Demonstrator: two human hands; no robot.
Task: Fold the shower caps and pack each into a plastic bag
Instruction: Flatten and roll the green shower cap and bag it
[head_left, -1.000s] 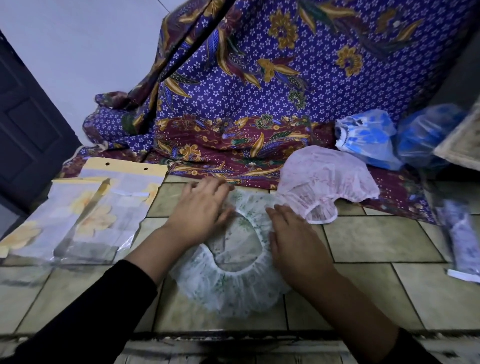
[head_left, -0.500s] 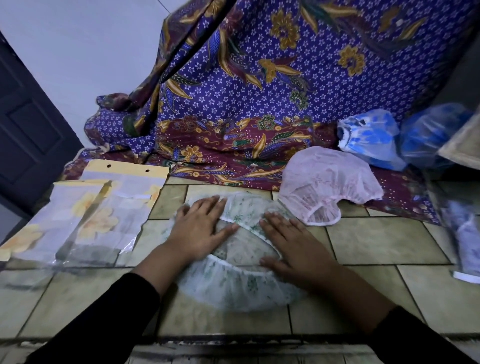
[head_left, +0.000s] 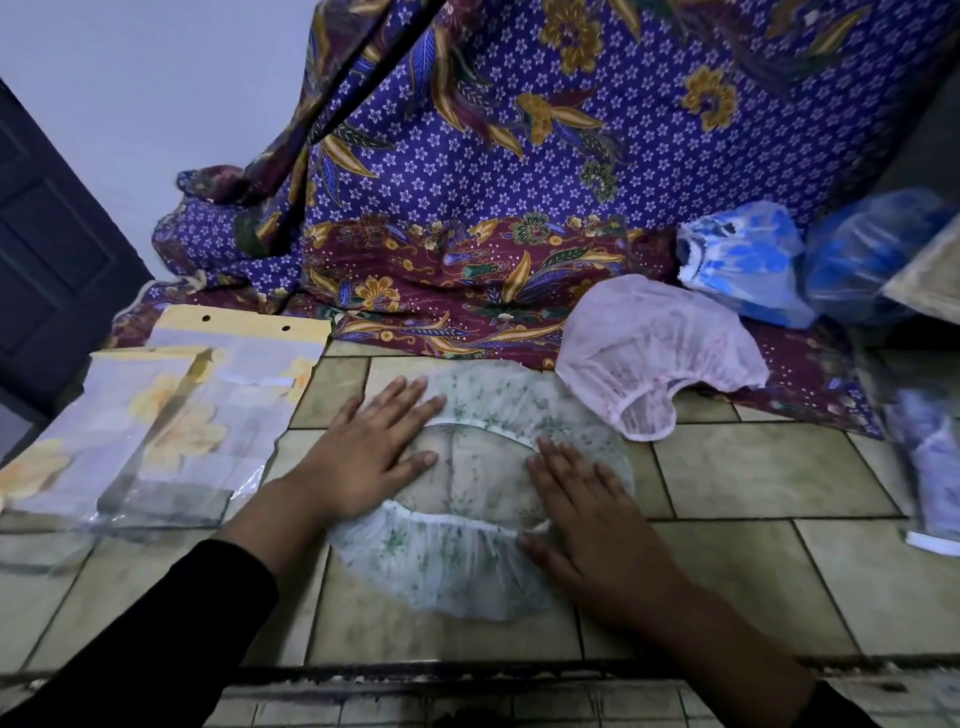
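Note:
A clear shower cap with a green flower print (head_left: 457, 566) lies spread flat on the tiled floor, its elastic opening facing up. My left hand (head_left: 369, 457) presses flat on its left side with straight fingers. My right hand (head_left: 587, 509) presses flat on its right side. A pink shower cap (head_left: 654, 348) lies crumpled just behind, to the right. Clear plastic bags with yellow flower print and a yellow header (head_left: 171, 415) lie to the left. Two blue shower caps (head_left: 748, 265) sit at the back right.
A purple and maroon batik cloth (head_left: 467, 208) drapes across the back. A dark door (head_left: 47, 270) stands at the left. More packed plastic (head_left: 930, 467) lies at the right edge. A dark step edge (head_left: 467, 670) runs along the front of the tiles.
Both hands have slid apart over the green cap, the left toward its left side and the right toward its right side, flattening it wider.

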